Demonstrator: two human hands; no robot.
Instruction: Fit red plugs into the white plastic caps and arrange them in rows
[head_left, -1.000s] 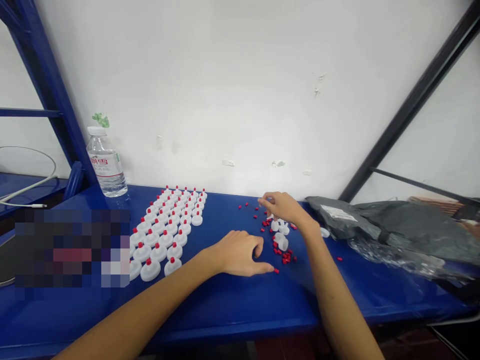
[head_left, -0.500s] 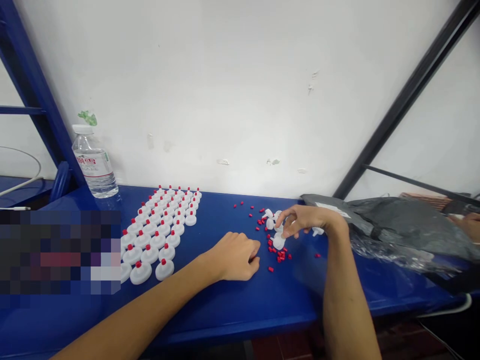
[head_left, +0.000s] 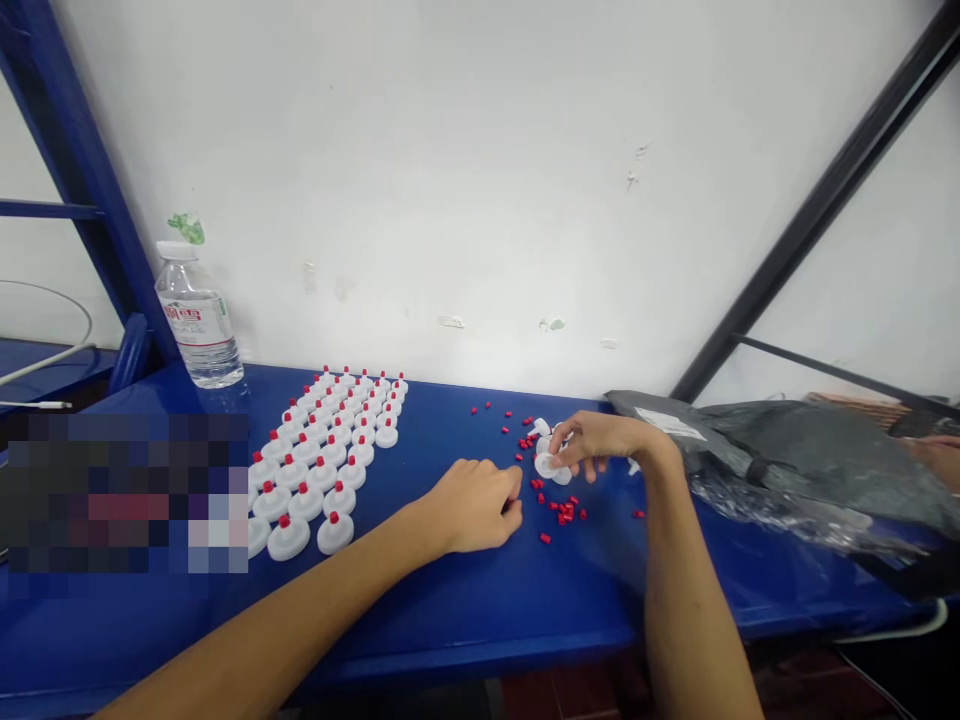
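Note:
My right hand [head_left: 600, 440] pinches a white nozzle cap [head_left: 545, 465] by its edge, tilted over a small pile of similar loose caps [head_left: 541, 427]. Small red tip caps [head_left: 566, 513] lie scattered around that pile. Resting on the blue table [head_left: 442, 610] just left of them, my left hand [head_left: 478, 505] is closed, thumb against the curled forefinger. What it holds, if anything, is hidden. Further left, white nozzle caps with red tips [head_left: 303, 500] stand upright in rows.
A water bottle [head_left: 199, 320] stands at the back left against the white wall [head_left: 480, 180]. Grey plastic bags [head_left: 825, 455] lie on the right side of the table. At the far right edge, part of another person's hand [head_left: 937, 458] shows. A blurred-out patch covers the left.
My right hand has lifted a white nozzle cap slightly up and to the left from the pile. My left hand stays closed in about the same place. The view has shifted slightly.

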